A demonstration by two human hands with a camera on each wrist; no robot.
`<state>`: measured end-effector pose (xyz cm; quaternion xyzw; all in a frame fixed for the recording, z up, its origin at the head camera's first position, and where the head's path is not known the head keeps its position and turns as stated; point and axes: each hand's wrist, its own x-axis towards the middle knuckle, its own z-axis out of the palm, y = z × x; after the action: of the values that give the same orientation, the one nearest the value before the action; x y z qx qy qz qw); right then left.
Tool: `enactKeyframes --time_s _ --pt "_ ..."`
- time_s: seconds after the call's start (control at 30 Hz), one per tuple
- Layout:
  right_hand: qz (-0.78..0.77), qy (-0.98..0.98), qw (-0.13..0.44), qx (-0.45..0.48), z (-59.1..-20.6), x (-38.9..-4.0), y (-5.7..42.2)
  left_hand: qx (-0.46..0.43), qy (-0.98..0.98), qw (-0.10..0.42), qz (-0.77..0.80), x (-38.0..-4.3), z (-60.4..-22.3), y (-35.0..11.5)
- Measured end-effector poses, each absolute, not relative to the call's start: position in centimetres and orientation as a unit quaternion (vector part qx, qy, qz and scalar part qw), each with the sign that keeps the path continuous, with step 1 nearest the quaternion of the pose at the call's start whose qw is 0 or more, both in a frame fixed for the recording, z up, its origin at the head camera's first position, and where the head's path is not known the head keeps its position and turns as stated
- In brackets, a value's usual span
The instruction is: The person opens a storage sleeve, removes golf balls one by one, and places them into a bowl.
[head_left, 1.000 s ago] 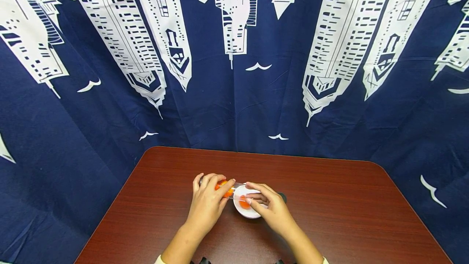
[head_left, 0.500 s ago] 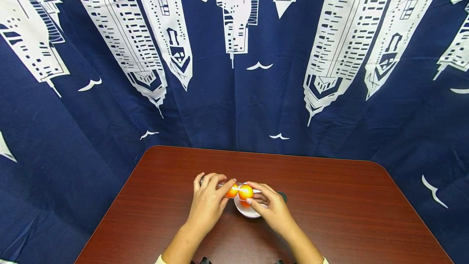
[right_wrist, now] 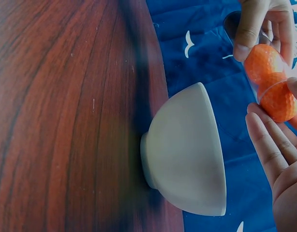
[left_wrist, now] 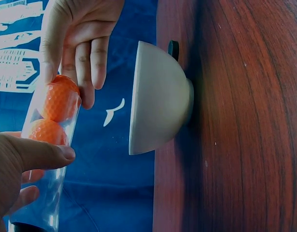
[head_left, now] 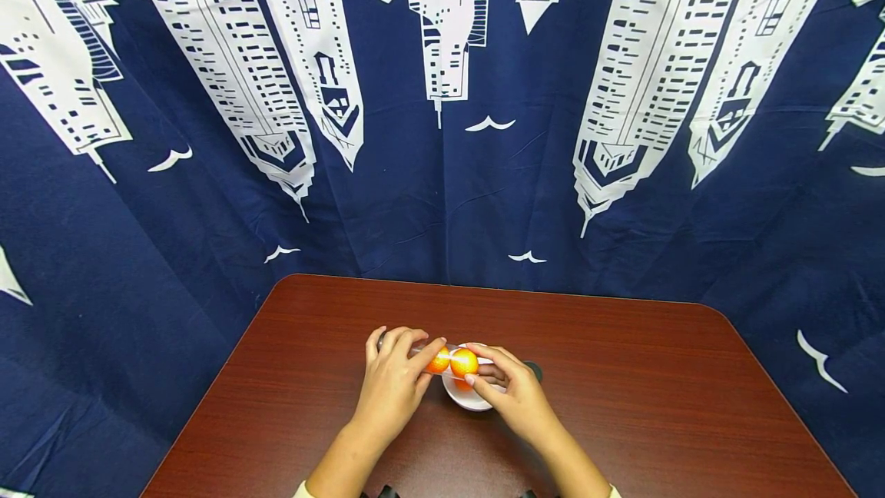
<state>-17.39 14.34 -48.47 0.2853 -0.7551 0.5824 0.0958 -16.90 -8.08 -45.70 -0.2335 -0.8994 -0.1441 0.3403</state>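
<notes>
A clear tube [left_wrist: 51, 193] with a dark end lies nearly level above a white bowl [head_left: 470, 403]. My left hand [head_left: 392, 379] grips the tube around its side. Inside, one orange golf ball [left_wrist: 47, 131] sits behind another golf ball [right_wrist: 279, 99], which pokes partly out of the tube's mouth. My right hand [head_left: 517, 394] is at that mouth, thumb and index finger pinching the front ball from two sides, its other fingers extended below. Something orange [head_left: 462, 385] shows in the bowl, mostly hidden by the tube and balls.
The bowl stands upright on a reddish-brown wooden table [head_left: 643, 383]. Behind it, to the right, is a small dark green object [head_left: 534, 370], partly hidden by the right hand. A navy cloth [head_left: 442, 198] with white buildings hangs beyond the table's far edge.
The balls have slid rightward along the tube to its mouth, where the right fingers now hold the front one. Both hands have stayed nearly in place.
</notes>
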Motion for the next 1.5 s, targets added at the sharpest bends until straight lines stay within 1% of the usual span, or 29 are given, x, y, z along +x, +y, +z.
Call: enactKeyframes --time_s 0.57,1.1,1.5 --pt "0.578 -0.749 0.120 0.301 -48.3 -17.3 14.3 -0.222 -0.901 0.333 -0.166 -16.9 -46.3 -8.1" --pt "0.574 -0.756 0.129 0.285 -48.2 -17.4 14.4 -0.206 -0.907 0.321 -0.180 -17.1 -47.0 -8.2" --pt "0.550 -0.772 0.162 0.276 -47.6 -17.7 15.3 -0.169 -0.903 0.314 -0.238 -17.4 -47.4 -8.6"
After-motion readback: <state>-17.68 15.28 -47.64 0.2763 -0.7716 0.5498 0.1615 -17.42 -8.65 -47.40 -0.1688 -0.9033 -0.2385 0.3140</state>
